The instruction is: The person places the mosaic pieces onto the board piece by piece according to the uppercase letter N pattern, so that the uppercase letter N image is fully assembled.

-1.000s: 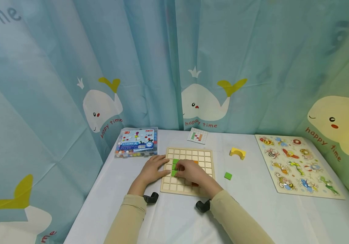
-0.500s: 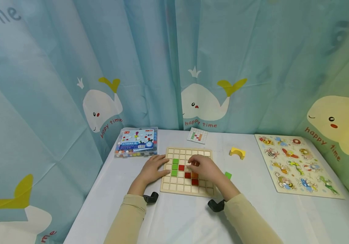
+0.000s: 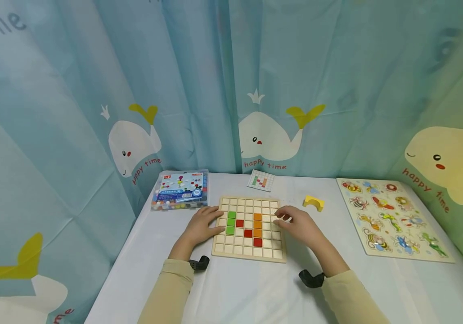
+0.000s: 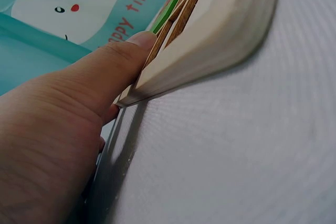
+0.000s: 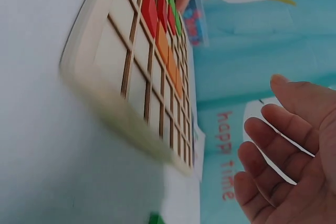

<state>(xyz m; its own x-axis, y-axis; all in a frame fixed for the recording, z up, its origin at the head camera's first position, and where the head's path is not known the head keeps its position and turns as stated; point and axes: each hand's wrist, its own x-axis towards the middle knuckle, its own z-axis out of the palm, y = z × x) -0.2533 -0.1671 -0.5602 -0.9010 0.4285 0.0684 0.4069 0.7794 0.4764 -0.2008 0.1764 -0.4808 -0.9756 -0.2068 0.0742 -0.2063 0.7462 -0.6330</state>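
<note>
A square wooden grid board (image 3: 223,250) lies flat on the white table. In its cells sit three green tiles (image 3: 231,222), three red tiles (image 3: 248,233) and three orange tiles (image 3: 257,225). My left hand (image 3: 201,225) rests at the board's left edge; in the left wrist view its straight thumb (image 4: 113,59) lies on the wooden rim. Above the board's right edge is my right hand (image 3: 301,225), its fingers loosely bent and nothing held. A loose green tile (image 5: 156,219) shows low in the right wrist view; in the head view the hand hides it.
Behind the board lies a pattern card (image 3: 261,180). A clear box of coloured beads (image 3: 180,190) stands at the back left. To the right are a yellow arch block (image 3: 314,203) and a wooden insect picture board (image 3: 393,220). Curtains (image 3: 199,90) close off the back.
My right hand has drawn away rightward from the green tiles, across the orange column to the board's right edge, uncovering the tiles and covering the loose green one. The left hand stays put.
</note>
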